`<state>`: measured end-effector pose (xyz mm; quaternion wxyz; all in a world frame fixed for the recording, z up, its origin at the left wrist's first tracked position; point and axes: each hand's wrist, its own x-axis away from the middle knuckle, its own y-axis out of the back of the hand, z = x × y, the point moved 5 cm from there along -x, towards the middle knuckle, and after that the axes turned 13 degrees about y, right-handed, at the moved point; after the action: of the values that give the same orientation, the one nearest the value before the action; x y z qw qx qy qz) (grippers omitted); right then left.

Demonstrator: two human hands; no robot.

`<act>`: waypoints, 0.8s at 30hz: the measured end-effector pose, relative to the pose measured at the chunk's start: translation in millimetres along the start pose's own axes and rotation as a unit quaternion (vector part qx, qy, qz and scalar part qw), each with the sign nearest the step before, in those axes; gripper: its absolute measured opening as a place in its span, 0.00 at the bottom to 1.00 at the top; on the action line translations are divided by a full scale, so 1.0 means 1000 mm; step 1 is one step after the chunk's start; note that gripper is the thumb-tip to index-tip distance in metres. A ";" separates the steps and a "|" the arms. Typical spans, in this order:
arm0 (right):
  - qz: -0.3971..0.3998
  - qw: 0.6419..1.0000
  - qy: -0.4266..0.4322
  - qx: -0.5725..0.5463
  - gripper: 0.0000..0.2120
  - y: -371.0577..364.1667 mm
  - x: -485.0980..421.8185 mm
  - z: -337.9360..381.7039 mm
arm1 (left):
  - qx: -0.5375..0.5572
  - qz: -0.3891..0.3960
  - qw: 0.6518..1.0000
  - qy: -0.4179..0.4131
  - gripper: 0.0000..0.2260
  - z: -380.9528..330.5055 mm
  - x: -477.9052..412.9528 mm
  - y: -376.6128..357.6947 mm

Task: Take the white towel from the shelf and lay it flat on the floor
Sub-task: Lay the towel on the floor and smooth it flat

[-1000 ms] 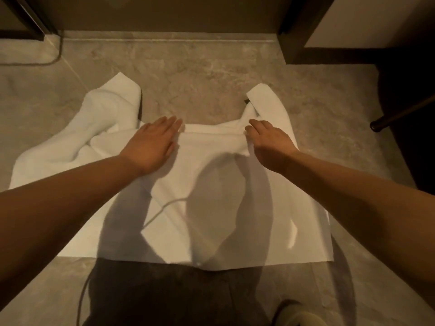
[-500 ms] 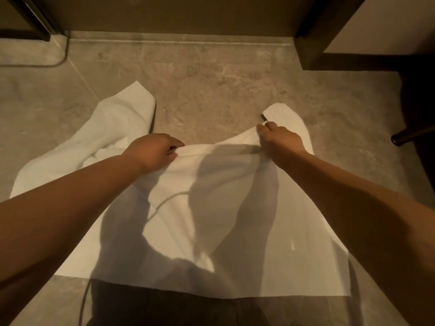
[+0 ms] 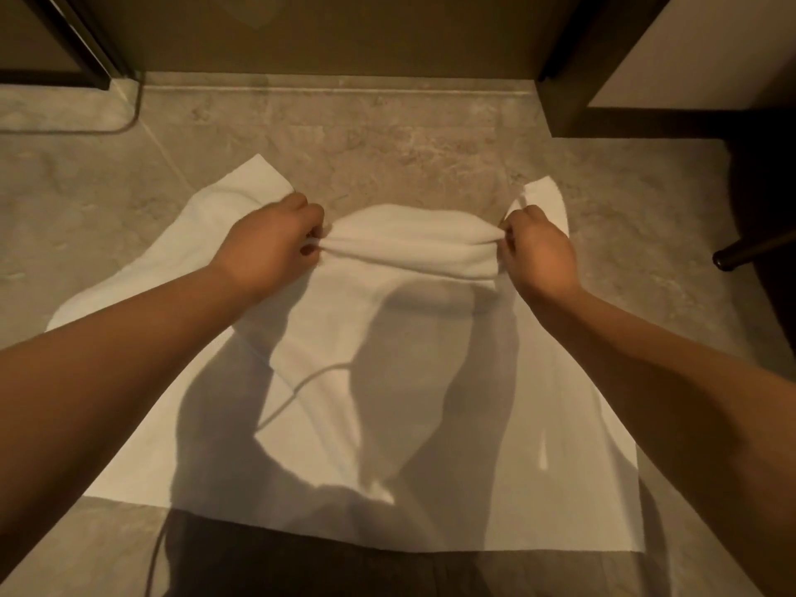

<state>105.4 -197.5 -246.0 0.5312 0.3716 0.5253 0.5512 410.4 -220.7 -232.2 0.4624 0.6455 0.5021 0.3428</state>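
My left hand (image 3: 269,247) and right hand (image 3: 540,252) pinch the white towel (image 3: 409,338) at its far fold. It is soft and light, so I hold near the corners

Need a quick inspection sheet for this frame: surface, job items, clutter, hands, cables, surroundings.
Surface: grey stone-look tile floor, bare around the towel.
Job's things: white towel on the floor, near edge flat, far edge bunched into a fold, far corners flopped to either side; not yet flat.
Clutter: nothing seen.
Grippers: left hand and right hand each pinch one end of the bunched fold.
Cables: thin cord-like line at lower left, possibly a shadow; cannot tell.
Surroundings: dark wall base ahead, dark frame at right, dark rod at right edge.
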 end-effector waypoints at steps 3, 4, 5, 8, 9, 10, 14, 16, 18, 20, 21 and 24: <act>-0.064 0.995 0.001 -0.071 0.10 0.007 -0.006 0.003 | -0.031 -0.070 0.997 -0.001 0.03 0.002 -0.005 0.018; -0.058 0.994 0.005 -0.090 0.13 0.005 -0.007 0.005 | -0.046 -0.073 0.996 0.003 0.04 0.003 -0.006 0.018; -0.032 0.994 0.010 -0.099 0.17 0.001 -0.009 0.006 | -0.060 -0.064 0.996 0.013 0.05 0.004 -0.006 0.015; 0.134 0.988 0.001 -0.080 0.29 -0.030 -0.005 0.006 | -0.153 0.027 0.985 0.076 0.13 0.006 -0.005 -0.008; 0.189 0.980 -0.001 -0.068 0.31 -0.040 0.000 0.005 | -0.203 0.059 0.974 0.082 0.17 0.005 -0.003 -0.017; 0.230 0.971 0.000 -0.059 0.33 -0.049 0.004 0.003 | -0.236 0.075 0.966 0.071 0.20 0.003 -0.001 -0.025; 0.249 0.967 0.002 -0.060 0.33 -0.059 0.012 -0.005 | -0.174 0.088 0.976 -0.101 0.28 -0.027 0.008 -0.043; 0.247 0.967 -0.016 -0.056 0.35 -0.060 0.015 -0.011 | -0.183 0.148 0.962 -0.139 0.29 -0.039 0.021 -0.063; 0.253 0.966 -0.034 -0.039 0.38 -0.061 0.020 -0.015 | -0.210 0.209 0.948 -0.113 0.33 -0.042 0.036 -0.087; 0.262 0.962 -0.063 -0.042 0.41 -0.064 0.027 -0.018 | -0.226 0.249 0.938 -0.080 0.39 -0.040 0.047 -0.105; 0.267 0.960 -0.076 -0.045 0.42 -0.067 0.031 -0.019 | -0.232 0.260 0.935 -0.069 0.41 -0.038 0.051 -0.112; 0.273 0.958 -0.084 -0.032 0.43 -0.075 0.039 -0.022 | -0.245 0.263 0.932 -0.055 0.45 -0.034 0.053 -0.123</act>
<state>92.1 -172.2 -328.7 0.4141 0.5286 0.3394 0.6588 352.4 -152.8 -337.7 0.5262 0.6390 0.1886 0.5284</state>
